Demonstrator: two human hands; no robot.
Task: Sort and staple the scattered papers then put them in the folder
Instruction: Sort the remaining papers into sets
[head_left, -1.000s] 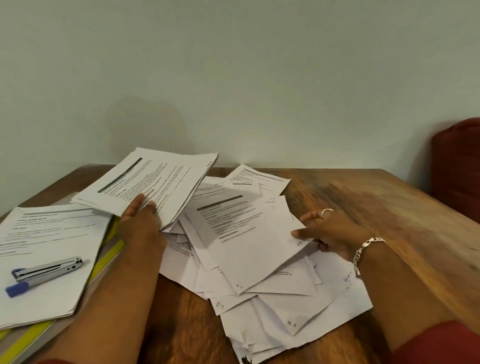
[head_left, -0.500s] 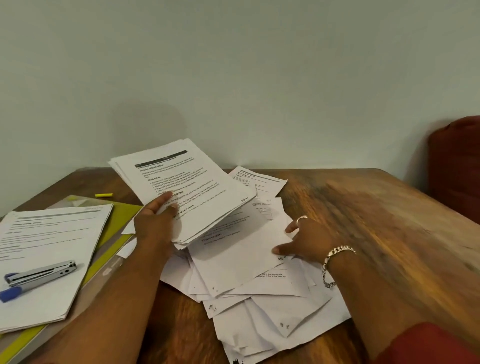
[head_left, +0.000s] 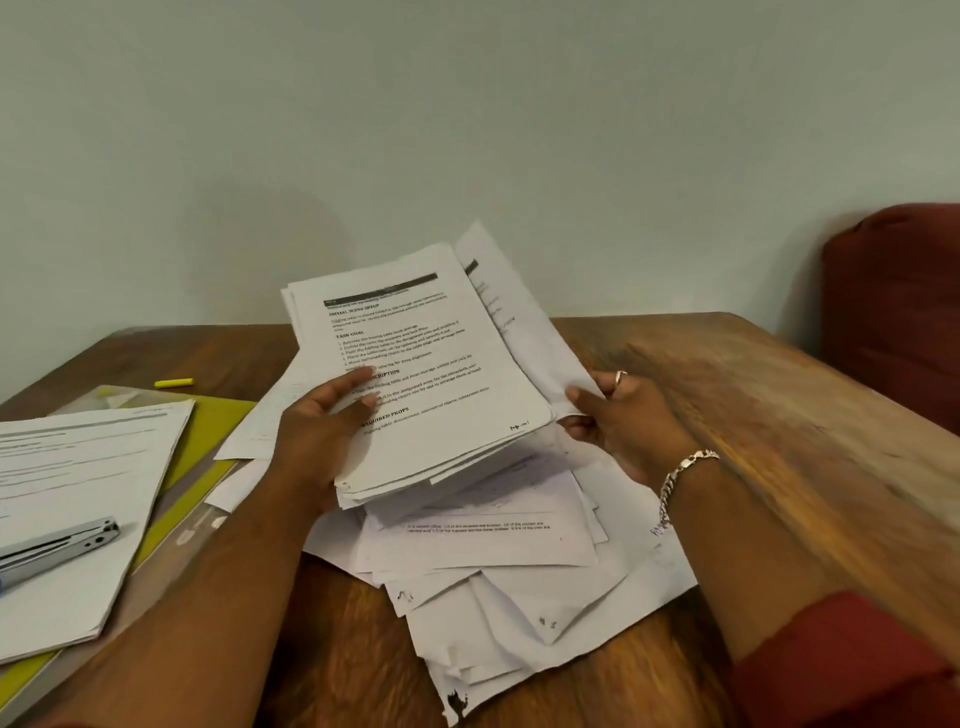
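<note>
We hold a stack of papers (head_left: 436, 374) raised above the desk (head_left: 753, 415), our left hand (head_left: 317, 441) gripping its lower left edge, thumb on the top page. Our right hand (head_left: 618, 421) pinches a single sheet (head_left: 524, 322) just behind the stack. Loose papers (head_left: 519, 571) lie scattered beneath both hands; the folder (head_left: 208, 436) and stapler (head_left: 57, 545) sit left of our left hand. Half a second ago, the right hand pressed the pile on the desk.
</note>
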